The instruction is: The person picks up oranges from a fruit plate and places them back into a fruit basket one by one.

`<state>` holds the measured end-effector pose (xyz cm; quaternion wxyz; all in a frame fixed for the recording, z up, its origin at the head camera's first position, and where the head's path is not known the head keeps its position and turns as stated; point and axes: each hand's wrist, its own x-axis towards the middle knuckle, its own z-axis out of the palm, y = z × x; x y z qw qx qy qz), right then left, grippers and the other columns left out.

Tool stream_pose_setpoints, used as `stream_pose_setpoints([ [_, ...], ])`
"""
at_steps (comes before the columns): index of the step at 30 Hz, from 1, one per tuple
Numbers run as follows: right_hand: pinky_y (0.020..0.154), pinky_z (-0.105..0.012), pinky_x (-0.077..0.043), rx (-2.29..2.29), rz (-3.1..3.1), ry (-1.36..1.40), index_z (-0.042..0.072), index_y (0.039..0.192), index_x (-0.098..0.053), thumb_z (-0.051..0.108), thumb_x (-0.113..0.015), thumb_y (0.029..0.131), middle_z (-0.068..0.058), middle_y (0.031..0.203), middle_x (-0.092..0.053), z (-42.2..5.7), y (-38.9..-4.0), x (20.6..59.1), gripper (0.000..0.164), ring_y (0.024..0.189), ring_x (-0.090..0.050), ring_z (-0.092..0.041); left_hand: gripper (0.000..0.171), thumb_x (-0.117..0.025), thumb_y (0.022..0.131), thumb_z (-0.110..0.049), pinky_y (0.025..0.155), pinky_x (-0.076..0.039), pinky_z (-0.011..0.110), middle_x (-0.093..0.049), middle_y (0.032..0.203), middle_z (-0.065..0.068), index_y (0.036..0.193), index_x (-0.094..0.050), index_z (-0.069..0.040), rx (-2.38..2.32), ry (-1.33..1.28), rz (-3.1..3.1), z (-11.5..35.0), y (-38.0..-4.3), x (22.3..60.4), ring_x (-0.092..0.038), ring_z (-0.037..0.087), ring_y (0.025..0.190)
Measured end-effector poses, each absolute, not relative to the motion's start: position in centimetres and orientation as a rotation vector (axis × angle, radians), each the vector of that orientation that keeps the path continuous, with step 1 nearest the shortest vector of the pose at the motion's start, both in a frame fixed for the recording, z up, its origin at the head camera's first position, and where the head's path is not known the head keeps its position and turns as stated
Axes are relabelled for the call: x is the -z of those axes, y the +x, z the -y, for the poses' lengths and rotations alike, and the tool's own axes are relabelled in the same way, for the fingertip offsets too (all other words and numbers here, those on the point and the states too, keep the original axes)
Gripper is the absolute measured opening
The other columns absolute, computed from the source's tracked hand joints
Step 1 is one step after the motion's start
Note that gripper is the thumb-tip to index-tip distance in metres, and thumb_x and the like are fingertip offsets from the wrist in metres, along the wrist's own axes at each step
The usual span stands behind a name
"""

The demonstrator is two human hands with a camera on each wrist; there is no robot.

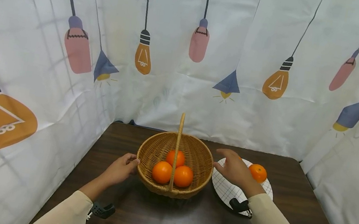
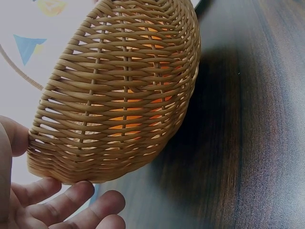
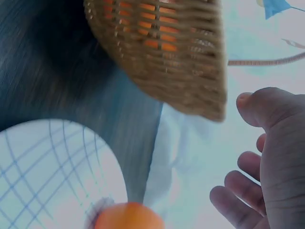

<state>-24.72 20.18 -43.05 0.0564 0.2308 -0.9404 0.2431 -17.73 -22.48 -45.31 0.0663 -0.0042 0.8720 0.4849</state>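
A round wicker basket [image 1: 150,153] with a tall handle [image 1: 179,134] stands on the dark table, with three oranges [image 1: 162,172] inside. My left hand [image 1: 121,168] holds the basket's left rim. In the left wrist view its thumb [image 2: 14,137] and fingers [image 2: 78,195] meet the woven rim from two sides. Beside the right rim, my right hand [image 1: 236,170] has its fingers spread loosely. The right wrist view shows a gap between the right thumb [image 3: 259,107] and the basket [image 3: 186,90]. Below that hand lies a white checked plate [image 1: 231,196] bearing an orange [image 1: 257,173].
The brown wooden table [image 1: 164,223] has its back edge against a white curtain [image 1: 167,99] printed with lamps and bulbs. The curtain also rises along both sides. A sliver of orange peel shows behind my right hand over the plate.
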Motion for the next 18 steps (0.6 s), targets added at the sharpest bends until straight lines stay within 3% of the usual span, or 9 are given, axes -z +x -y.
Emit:
stream_pose_setpoints([
  [18,0.100,-0.061,-0.046,-0.734,2.898,0.538,0.003,0.147,-0.051,0.031,-0.076,0.094,-0.024,0.147,-0.049,-25.0,-25.2,43.7,0.065,0.132,-0.047,-0.046,0.051,-0.050,0.109,-0.034,0.079,-0.058,0.043,-0.063,0.126,0.017,0.143,-0.049,0.004,-1.450,0.002,-2.638,22.3,-17.6,45.1,-0.068,0.034,0.102],
])
